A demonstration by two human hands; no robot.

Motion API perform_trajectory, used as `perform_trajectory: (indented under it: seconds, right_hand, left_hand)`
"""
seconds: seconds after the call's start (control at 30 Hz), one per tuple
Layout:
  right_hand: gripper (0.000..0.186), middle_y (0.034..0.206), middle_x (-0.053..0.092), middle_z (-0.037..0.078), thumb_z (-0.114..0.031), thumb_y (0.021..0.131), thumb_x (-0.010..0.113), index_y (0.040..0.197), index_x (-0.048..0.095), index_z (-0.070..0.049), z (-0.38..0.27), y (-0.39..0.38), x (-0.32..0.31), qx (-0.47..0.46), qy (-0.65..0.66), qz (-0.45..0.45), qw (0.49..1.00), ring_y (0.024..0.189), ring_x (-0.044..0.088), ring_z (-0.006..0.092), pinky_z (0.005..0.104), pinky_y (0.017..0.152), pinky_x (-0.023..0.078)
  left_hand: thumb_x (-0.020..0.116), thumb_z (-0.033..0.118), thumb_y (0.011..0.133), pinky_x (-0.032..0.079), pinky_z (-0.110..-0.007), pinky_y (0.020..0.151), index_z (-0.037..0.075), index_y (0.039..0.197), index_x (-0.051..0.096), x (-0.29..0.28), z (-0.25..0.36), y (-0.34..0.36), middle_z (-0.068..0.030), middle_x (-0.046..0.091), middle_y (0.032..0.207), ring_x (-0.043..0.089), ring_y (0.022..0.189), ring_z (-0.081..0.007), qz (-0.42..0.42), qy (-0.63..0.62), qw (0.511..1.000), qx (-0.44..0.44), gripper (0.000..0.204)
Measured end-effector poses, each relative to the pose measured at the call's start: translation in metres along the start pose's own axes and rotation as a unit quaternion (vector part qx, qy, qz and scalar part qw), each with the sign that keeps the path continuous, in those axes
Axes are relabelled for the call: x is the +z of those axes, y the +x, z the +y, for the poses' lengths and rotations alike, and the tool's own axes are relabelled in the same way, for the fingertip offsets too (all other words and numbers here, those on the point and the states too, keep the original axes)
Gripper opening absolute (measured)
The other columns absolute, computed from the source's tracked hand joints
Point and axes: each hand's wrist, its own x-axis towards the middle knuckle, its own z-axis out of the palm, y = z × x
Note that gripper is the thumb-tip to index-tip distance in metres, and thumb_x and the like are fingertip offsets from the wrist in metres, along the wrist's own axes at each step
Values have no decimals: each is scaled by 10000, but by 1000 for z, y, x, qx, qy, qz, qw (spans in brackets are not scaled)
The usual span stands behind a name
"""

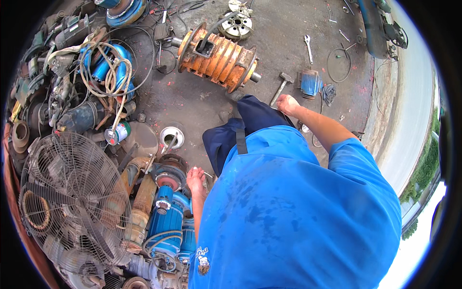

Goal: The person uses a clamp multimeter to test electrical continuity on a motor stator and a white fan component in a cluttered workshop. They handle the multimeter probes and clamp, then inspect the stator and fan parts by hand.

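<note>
My left hand [196,180] hangs beside a blue motor-pump [167,226], its fingers loosely curled and a little apart, with nothing visible in them. A thin metal piece shows just past its fingertips; whether they touch I cannot tell. Out to the right, over my thigh, my right hand [287,105] is closed. A thin light rod seems to show by its fingers, too small to name. Just beyond that hand a hammer [280,86] lies on the ground. Ahead of my feet rests a rusty orange ribbed motor housing [222,60], its shaft ends sticking out.
A big wire-caged fan [77,202] and heaped motors, pipes and cables fill the left. Nearby stand a white bucket [172,138] and a paint can [118,133]. To the right lie a small blue motor [310,84], an adjustable wrench [308,48] and a cable loop [339,65].
</note>
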Motion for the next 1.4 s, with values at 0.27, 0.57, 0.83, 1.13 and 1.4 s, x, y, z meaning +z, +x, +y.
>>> perform_trajectory:
  seconds: [0.27,0.57,0.83,1.13,1.4]
  right_hand:
    - [388,955,742,127,-254,917,566,1215,633,-13,-48,22,18,86,91,41,991,881,723,281,401,653,602]
    - [292,871,719,123,-172,904,584,1119,651,14,-187,-33,114,103,185,41,976,786,698,201,340,672,546]
    - [322,924,718,121,-172,939,580,1179,621,38,-248,-77,150,114,219,57,967,834,707,199,331,682,539]
    - [340,893,719,134,-169,932,575,1176,615,64,-204,-110,157,154,263,108,946,819,710,201,343,743,553]
    - [312,900,708,142,-152,938,579,1157,616,66,-178,-87,150,163,288,97,939,778,712,205,328,707,557]
  left_hand:
    - [642,199,977,487,-322,936,-39,1263,617,-31,28,60,-100,679,1117,623,1020,-191,-6,140,988,61,373]
    - [654,270,979,488,-279,686,102,1168,618,-158,127,160,-31,705,1011,640,844,-125,-69,102,991,-42,255]
    - [633,262,990,503,-272,723,89,1167,611,-165,222,199,-38,709,1042,657,869,-124,-81,149,986,-9,249]
    - [608,279,1002,492,-289,789,57,1221,618,-103,219,182,-37,700,1064,637,923,-119,-147,234,961,4,312]
    - [672,275,932,490,-303,858,-4,1201,671,-94,195,183,-75,710,1032,638,943,-157,-83,329,930,139,387]
